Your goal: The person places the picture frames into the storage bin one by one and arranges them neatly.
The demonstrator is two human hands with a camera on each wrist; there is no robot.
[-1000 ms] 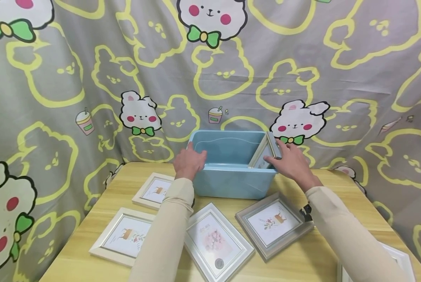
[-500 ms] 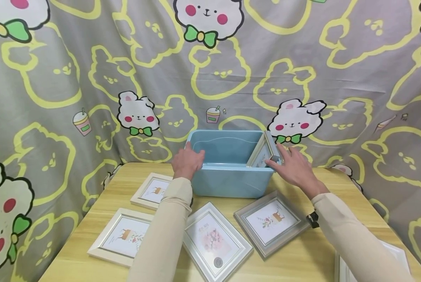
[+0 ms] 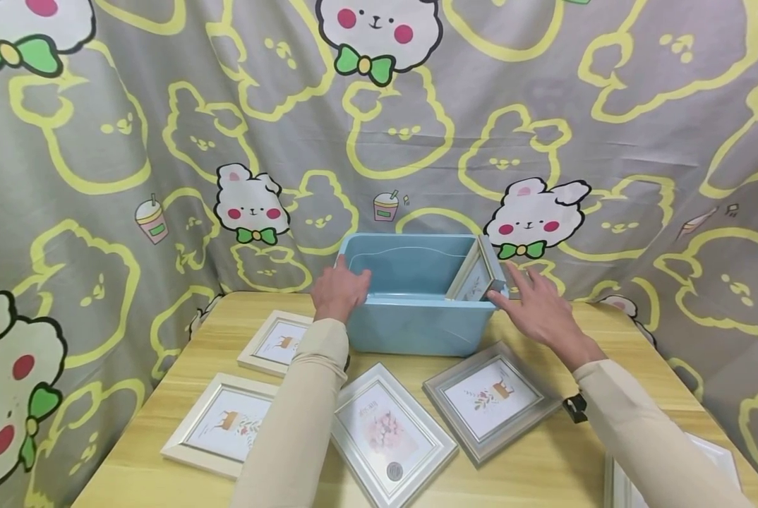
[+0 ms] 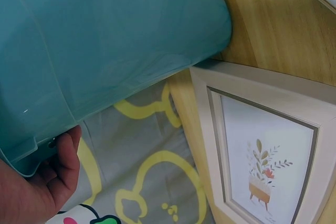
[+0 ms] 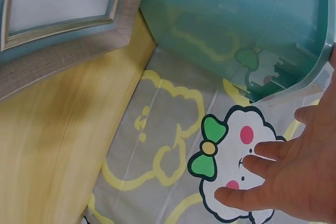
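A blue plastic bin (image 3: pixel 417 330) stands at the back of the table. My left hand (image 3: pixel 341 291) holds its left end; in the left wrist view, the fingers (image 4: pixel 67 166) curl under the rim. Inside the bin, a picture frame (image 3: pixel 472 280) leans against the right end, its top edge above the rim. Beside that end is my right hand (image 3: pixel 544 314), fingers spread and nothing gripped. Its thumb lies close to the frame's corner; whether they touch I cannot tell. The right wrist view shows the loose fingers (image 5: pixel 247 198) outside the bin wall.
On the wooden table (image 3: pixel 131 466) lie a small cream frame (image 3: pixel 261 363), a larger cream frame (image 3: pixel 191 455), a silver frame (image 3: pixel 439 451) and a grey-brown frame (image 3: pixel 474 448). Another pale frame (image 3: pixel 712 451) is partly under the right sleeve. A patterned curtain (image 3: pixel 417 141) hangs behind.
My right hand has let go of the frame in the bin and drawn slightly right, its fingers spreading. The frame stays leaning at the bin's right end. My left hand keeps its place.
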